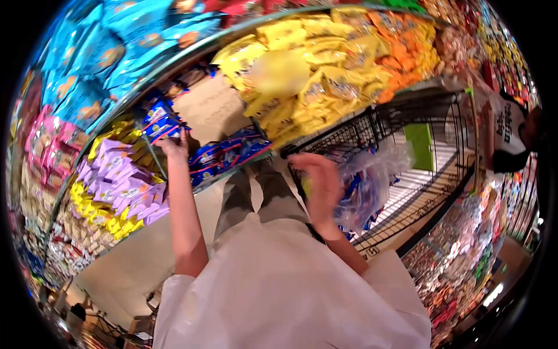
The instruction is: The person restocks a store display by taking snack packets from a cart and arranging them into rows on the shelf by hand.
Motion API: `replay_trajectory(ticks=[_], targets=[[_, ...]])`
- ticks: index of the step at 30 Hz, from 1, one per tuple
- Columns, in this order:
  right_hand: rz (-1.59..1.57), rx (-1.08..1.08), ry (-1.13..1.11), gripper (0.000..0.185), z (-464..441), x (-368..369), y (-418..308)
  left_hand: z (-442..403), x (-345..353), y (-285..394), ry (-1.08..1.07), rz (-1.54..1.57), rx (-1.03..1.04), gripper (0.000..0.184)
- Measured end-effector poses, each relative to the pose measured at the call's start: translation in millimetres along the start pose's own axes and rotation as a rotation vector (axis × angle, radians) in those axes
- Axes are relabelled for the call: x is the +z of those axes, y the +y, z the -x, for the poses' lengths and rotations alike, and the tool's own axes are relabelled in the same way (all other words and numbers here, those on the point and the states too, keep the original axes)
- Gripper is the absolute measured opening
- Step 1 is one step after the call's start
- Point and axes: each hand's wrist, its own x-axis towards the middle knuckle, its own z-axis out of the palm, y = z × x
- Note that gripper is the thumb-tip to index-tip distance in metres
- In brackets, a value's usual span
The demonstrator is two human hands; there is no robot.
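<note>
My left hand (174, 145) is closed on a blue snack packet (160, 123) with red edging, at the left end of a shelf bin. Just right of it, more blue packets (232, 150) lie along the bin's front edge, with bare brown cardboard (209, 107) behind them. My right hand (322, 183) is blurred, its fingers loosely bent and apart with nothing seen in them. It hovers at the near side of a black wire shopping cart (424, 218). Inside the cart, beside this hand, a clear plastic bag (366, 189) lies over several blue packets.
Yellow bags (331, 49) and orange bags (401, 49) fill the bin ahead. Purple packets (119, 177) lie at left, below large light-blue bags (99, 52). A green panel (419, 146) stands in the cart. Another person (508, 134) is at the far right.
</note>
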Motion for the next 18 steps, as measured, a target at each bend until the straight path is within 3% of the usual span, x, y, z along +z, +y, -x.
replay_trajectory(ticks=[1,2,4,5,7,8,9,12,14,18], targets=[[-0.126,0.103,0.232,0.015,12.3,-31.5,1.0,-5.7,-4.4,-1.5,-0.047,0.019,0.041,0.090],[0.187,0.131,0.337,0.019,18.8,-61.9,4.1,-7.7,-7.5,-4.3,-0.093,0.040,0.083,0.089],[0.215,0.296,0.486,0.020,35.8,-120.4,37.3,9.2,2.2,-1.9,-0.041,0.050,0.098,0.087],[0.197,0.359,0.490,0.020,47.8,-150.9,67.4,18.9,6.8,0.1,-0.005,0.067,0.048,0.073],[0.444,0.651,0.398,0.024,74.1,-209.4,147.0,23.4,5.7,-1.4,-0.087,0.048,0.051,0.067],[0.758,0.747,0.327,0.031,73.6,-211.6,163.5,17.1,1.6,-1.0,-0.119,0.037,0.038,0.065],[1.072,0.834,0.240,0.039,70.4,-212.7,179.2,0.4,-9.3,-2.3,-0.195,0.063,0.076,0.075],[1.114,0.938,0.131,0.046,75.4,-218.4,247.8,2.7,-4.5,0.0,-0.164,0.048,0.102,0.074],[1.153,0.968,0.407,0.050,77.2,-204.9,269.2,-2.4,-8.8,6.2,-0.225,0.024,0.060,0.075],[1.100,1.130,0.580,0.051,59.4,-199.9,260.0,-10.4,-8.2,12.4,-0.109,0.005,-0.026,0.074]])
